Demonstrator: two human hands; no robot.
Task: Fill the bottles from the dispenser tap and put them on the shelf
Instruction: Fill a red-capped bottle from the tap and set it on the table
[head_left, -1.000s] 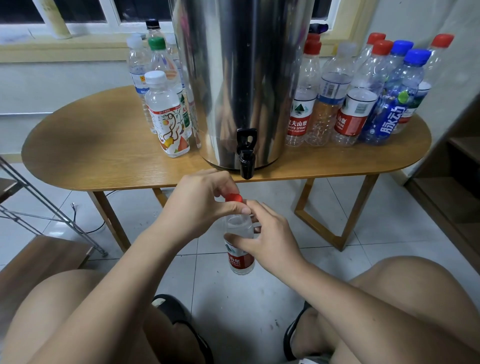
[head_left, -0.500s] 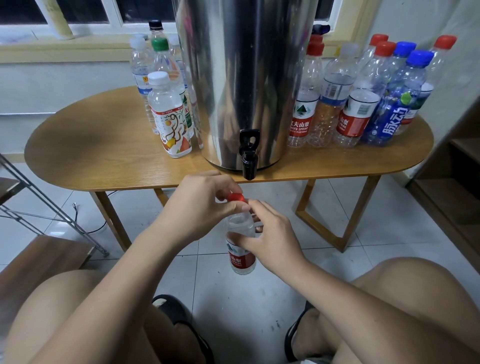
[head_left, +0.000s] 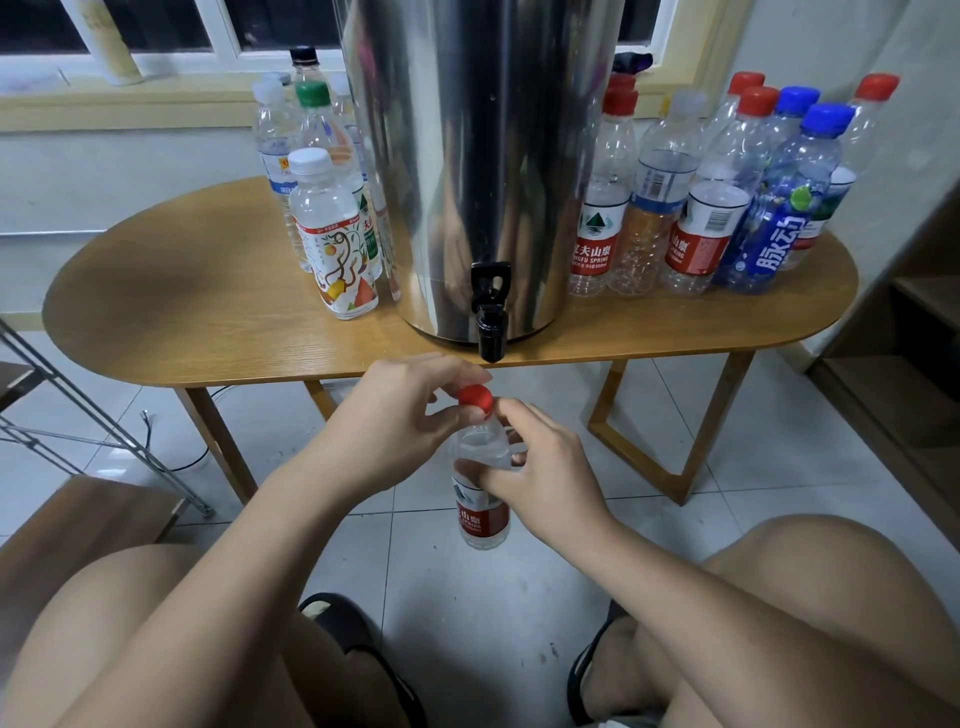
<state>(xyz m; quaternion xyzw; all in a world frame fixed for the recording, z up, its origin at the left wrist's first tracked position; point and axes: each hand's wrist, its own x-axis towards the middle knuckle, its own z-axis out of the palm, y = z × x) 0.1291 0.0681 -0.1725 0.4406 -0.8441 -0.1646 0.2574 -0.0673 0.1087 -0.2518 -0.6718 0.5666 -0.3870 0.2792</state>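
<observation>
Bottle (head_left: 480, 514): upright, held in the air just below the tap (head_left: 490, 332), off the near edge of the desk (head_left: 208, 291).
Left hand (head_left: 400, 421): my fingers pinch the red cap (head_left: 475, 397) on the neck.
Right hand (head_left: 545, 467): my fingers curl round the shoulder, gripping tight.
Dispenser (head_left: 478, 156): steel, standing on the desk.

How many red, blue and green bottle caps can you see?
Red caps: 6, counting the one on the held bottle
Blue caps: 2
Green caps: 1
Total: 9
</observation>
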